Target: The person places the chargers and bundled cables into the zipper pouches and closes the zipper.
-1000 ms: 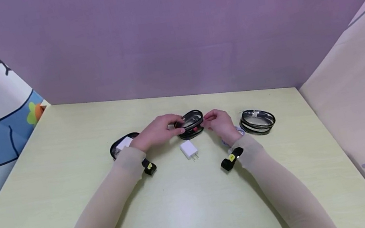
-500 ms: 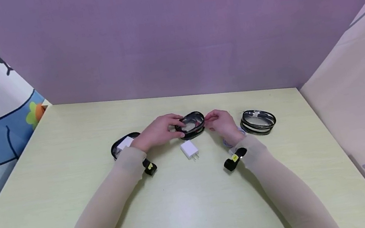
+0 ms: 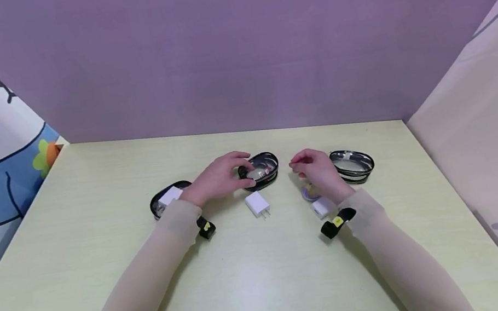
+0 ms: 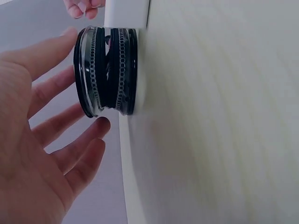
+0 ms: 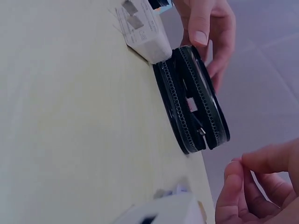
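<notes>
In the middle of the table stands an oval black-rimmed zip case point(image 3: 265, 170) with a clear top. Its zipper sides stand apart, showing a dark cable end and a red-and-white tag inside in the right wrist view. My left hand point(image 3: 219, 177) holds the case's left end between thumb and fingers; its other fingers are spread. Just right of the case, my right hand point(image 3: 319, 170) has thumb and index fingertips pressed together, apart from the case. Nothing clear shows between them. A white charger plug point(image 3: 257, 204) lies in front of the case, prongs toward me.
Another black-rimmed case point(image 3: 353, 165) stands at the right. By my right wrist lie a lavender coiled cable point(image 3: 309, 193) and a white charger point(image 3: 322, 207). At the left, a white charger point(image 3: 170, 195) rests on or against a third case point(image 3: 155, 205). A purple wall point(image 3: 234, 69) backs the table.
My right hand has left the case's right edge and moved right and toward me, uncovering the lavender cable and charger. The case's top has settled lower. My left hand stays at the case.
</notes>
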Action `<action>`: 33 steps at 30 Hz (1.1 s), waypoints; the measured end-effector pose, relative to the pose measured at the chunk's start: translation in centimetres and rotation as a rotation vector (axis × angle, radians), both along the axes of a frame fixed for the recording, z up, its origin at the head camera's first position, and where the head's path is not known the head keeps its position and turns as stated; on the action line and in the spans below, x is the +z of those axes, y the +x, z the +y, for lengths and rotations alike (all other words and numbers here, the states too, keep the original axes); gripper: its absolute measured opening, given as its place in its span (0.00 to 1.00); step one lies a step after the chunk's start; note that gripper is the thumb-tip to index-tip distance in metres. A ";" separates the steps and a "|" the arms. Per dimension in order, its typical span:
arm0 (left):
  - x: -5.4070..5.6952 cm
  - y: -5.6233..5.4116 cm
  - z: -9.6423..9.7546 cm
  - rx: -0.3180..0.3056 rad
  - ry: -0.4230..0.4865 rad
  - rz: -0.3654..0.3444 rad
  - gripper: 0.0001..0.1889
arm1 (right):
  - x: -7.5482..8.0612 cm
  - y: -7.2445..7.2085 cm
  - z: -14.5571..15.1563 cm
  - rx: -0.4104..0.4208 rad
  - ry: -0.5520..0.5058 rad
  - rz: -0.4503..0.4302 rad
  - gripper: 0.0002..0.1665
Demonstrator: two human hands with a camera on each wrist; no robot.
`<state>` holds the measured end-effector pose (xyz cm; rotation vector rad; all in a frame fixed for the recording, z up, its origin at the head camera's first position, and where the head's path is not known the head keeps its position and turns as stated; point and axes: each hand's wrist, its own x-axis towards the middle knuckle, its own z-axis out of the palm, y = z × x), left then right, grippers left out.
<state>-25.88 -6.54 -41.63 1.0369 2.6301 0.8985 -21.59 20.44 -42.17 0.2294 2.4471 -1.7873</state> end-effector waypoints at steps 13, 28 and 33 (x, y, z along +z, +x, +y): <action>-0.6 -0.3 0.2 -0.010 -0.001 0.006 0.22 | 0.1 2.9 -2.4 0.259 0.070 0.090 0.12; -0.6 0.0 0.0 0.015 0.054 -0.115 0.17 | -1.1 3.5 -3.9 0.595 0.069 0.126 0.26; -0.8 -0.2 -0.2 0.021 0.056 -0.139 0.19 | -1.1 3.3 -4.0 0.622 0.123 0.173 0.23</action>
